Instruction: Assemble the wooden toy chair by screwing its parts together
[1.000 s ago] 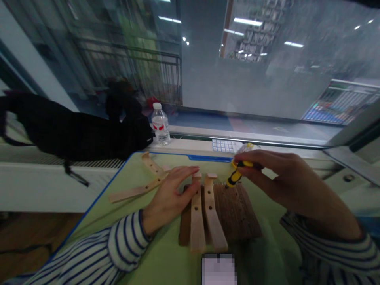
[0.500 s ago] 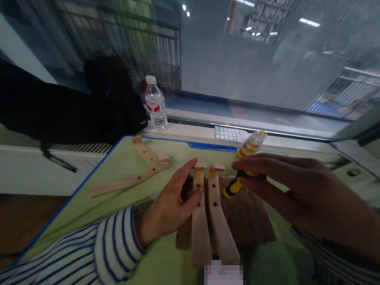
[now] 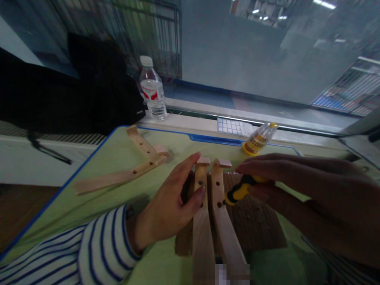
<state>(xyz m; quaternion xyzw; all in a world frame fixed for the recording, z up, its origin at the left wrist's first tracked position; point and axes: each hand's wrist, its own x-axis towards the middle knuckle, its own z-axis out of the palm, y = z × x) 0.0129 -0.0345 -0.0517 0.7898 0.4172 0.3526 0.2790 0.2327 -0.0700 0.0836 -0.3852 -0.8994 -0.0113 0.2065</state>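
- Shifted since a second ago: the yellow-and-black screwdriver (image 3: 241, 190), then over bare board near its far edge, now points at the lower hole of the right wooden strip (image 3: 228, 229); whether its tip sits inside, I cannot tell.
- Right hand (image 3: 308, 198) pinches the screwdriver's handle between thumb and fingers.
- Left hand (image 3: 163, 209) is loosely open, thumb resting on the left wooden strip (image 3: 203, 233), forefinger stretched toward its hooked end; the thumb now lies nearer the lower hole.
- Both strips still lie side by side across the brown board (image 3: 258, 221), a narrow gap between them.
- Clear yellow-capped bottle (image 3: 258, 139), partly hidden by the right hand earlier, now shows fully, leaning near the table's far edge.
- Pale green table (image 3: 113, 155), edged in blue, carries two more drilled wooden pieces (image 3: 103, 182) at left, meeting at an angle.
- Behind, the white sill (image 3: 188, 122) holds an upright water bottle (image 3: 153, 95) and a grid-patterned sheet (image 3: 229, 126).
- Black bundle (image 3: 97, 91) at left; large window (image 3: 237, 51) beyond, railings visible through it.
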